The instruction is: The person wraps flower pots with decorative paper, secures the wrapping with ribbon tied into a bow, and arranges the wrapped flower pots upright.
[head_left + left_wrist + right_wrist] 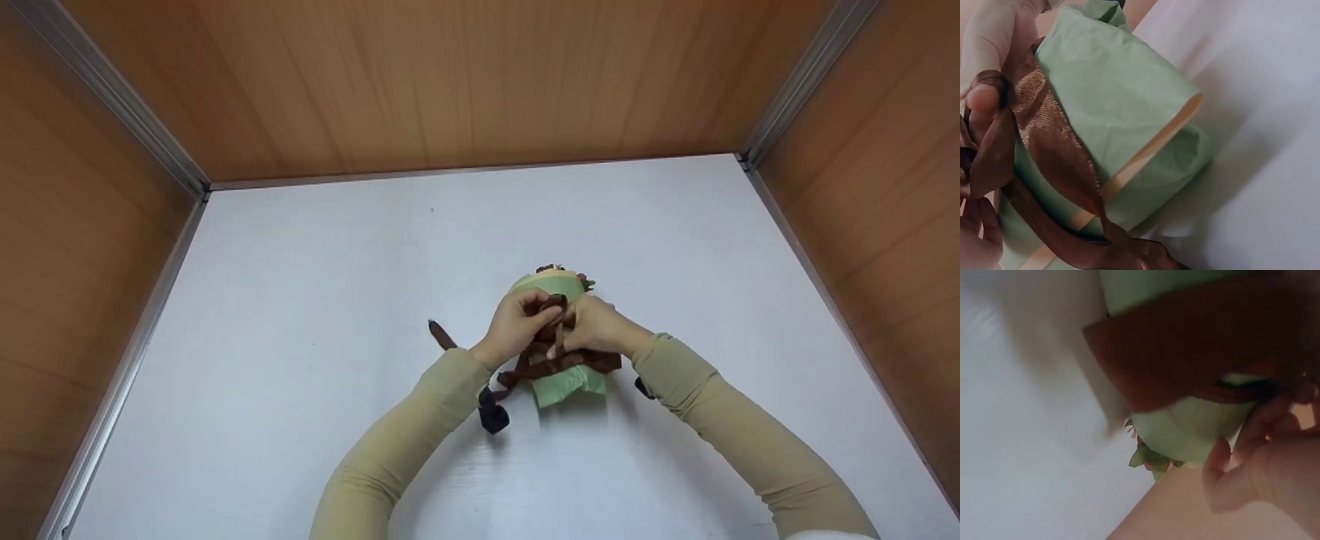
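A small bouquet wrapped in green paper lies on the white table, its flowers pointing away from me. Brown ribbon goes around the wrapping, with loops gathered over its middle. My left hand pinches a ribbon loop between thumb and fingers. Close against it, my right hand holds the ribbon at the same spot, its fingertips partly hidden. The right wrist view shows a wide band of ribbon across the paper and green leaves at the flower end.
A loose ribbon tail sticks out left of my left wrist. Black wrist devices hang below the sleeves. The white table is enclosed by wood-grain panels at the back and sides.
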`<state>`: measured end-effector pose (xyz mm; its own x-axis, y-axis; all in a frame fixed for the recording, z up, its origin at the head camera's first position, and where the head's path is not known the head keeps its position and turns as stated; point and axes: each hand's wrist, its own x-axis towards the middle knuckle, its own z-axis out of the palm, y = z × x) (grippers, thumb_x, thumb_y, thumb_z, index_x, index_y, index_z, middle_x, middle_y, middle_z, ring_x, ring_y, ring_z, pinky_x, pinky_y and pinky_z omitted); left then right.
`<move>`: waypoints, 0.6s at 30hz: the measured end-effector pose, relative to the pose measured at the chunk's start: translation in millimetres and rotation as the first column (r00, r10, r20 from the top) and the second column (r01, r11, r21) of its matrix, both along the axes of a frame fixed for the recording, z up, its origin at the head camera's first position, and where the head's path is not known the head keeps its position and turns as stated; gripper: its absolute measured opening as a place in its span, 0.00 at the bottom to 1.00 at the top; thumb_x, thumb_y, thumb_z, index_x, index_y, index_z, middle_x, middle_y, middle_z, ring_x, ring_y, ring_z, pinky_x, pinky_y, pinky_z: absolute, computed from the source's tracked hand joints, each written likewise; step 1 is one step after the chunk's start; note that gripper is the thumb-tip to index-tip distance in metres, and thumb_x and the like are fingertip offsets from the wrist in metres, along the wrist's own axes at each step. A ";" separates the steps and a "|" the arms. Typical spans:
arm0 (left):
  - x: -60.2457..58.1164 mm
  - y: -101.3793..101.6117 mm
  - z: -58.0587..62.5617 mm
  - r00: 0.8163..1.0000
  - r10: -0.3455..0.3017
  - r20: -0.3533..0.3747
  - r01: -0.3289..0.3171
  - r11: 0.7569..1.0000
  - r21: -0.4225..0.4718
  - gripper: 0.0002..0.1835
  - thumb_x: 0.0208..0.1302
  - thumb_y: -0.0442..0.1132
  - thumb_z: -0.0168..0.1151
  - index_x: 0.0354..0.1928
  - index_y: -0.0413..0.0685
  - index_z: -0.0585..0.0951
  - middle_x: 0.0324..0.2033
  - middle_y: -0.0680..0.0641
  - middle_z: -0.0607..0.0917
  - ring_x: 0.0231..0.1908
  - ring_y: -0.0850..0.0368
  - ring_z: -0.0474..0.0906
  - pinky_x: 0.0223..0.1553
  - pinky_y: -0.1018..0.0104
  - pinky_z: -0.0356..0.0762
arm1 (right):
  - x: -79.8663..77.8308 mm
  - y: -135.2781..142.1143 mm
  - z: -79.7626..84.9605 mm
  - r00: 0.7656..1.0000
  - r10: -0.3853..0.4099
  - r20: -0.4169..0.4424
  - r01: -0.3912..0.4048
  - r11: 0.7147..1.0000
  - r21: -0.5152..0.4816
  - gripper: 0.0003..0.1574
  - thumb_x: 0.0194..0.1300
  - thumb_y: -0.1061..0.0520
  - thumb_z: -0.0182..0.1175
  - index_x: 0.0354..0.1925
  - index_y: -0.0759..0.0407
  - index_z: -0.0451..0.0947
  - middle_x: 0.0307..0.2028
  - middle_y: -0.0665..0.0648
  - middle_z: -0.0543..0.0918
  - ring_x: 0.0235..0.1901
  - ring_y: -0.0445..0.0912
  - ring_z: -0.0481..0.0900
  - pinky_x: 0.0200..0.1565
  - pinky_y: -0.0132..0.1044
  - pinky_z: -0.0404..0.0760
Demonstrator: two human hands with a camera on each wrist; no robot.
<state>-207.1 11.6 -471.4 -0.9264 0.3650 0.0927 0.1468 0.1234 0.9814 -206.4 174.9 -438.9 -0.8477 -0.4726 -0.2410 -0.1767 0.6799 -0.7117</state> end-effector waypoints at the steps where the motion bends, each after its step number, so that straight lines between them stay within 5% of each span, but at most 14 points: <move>1: 0.2 -0.3 -0.6 1.000 0.004 0.007 -0.004 1.000 0.003 0.07 0.64 0.32 0.60 0.38 0.32 0.80 0.36 0.38 0.84 0.32 0.67 0.73 0.36 0.75 0.72 | 0.6 -0.8 -1.0 1.000 -0.002 -0.030 0.002 1.000 0.017 0.11 0.44 0.55 0.75 0.18 0.58 0.83 0.15 0.45 0.79 0.22 0.39 0.67 0.46 0.48 0.69; 4: 0.2 -0.8 -3.6 1.000 0.012 0.019 -0.012 1.000 0.007 0.07 0.64 0.32 0.59 0.38 0.32 0.80 0.36 0.38 0.84 0.32 0.67 0.74 0.35 0.75 0.73 | 2.0 -1.8 -4.6 0.994 -0.001 -0.107 0.005 0.999 0.039 0.10 0.43 0.54 0.75 0.20 0.56 0.84 0.24 0.48 0.83 0.30 0.41 0.72 0.54 0.61 0.58; 8: 0.3 -0.5 -5.5 0.999 0.021 0.026 -0.021 1.000 0.012 0.07 0.64 0.33 0.60 0.38 0.32 0.80 0.36 0.39 0.84 0.32 0.68 0.73 0.35 0.75 0.72 | 2.6 -1.4 -10.0 0.991 -0.005 -0.137 0.006 1.000 0.004 0.06 0.47 0.61 0.68 0.18 0.59 0.82 0.28 0.52 0.82 0.36 0.45 0.74 0.55 0.62 0.55; 15: 1.7 -2.8 1.8 0.995 0.048 0.087 -0.057 0.993 0.104 0.10 0.65 0.34 0.58 0.40 0.30 0.80 0.33 0.46 0.83 0.32 0.66 0.74 0.35 0.74 0.72 | -2.8 7.7 -12.5 0.999 -0.037 -0.009 0.035 0.983 -0.180 0.06 0.55 0.66 0.58 0.25 0.67 0.81 0.25 0.48 0.77 0.30 0.42 0.68 0.37 0.33 0.68; 18: 0.5 -3.5 -0.8 0.989 0.084 0.123 -0.104 0.981 0.164 0.10 0.66 0.34 0.58 0.40 0.30 0.80 0.30 0.52 0.81 0.32 0.65 0.74 0.35 0.74 0.73 | -5.9 15.6 -11.5 0.998 -0.053 0.037 0.061 0.966 -0.250 0.09 0.60 0.66 0.56 0.33 0.70 0.82 0.28 0.51 0.80 0.29 0.41 0.70 0.35 0.30 0.70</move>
<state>-206.5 8.1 -472.2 -0.9638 0.2641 0.0370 0.0278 -0.0387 0.9989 -212.4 190.5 -450.4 -0.8691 -0.4724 -0.1465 -0.1188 0.4869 -0.8654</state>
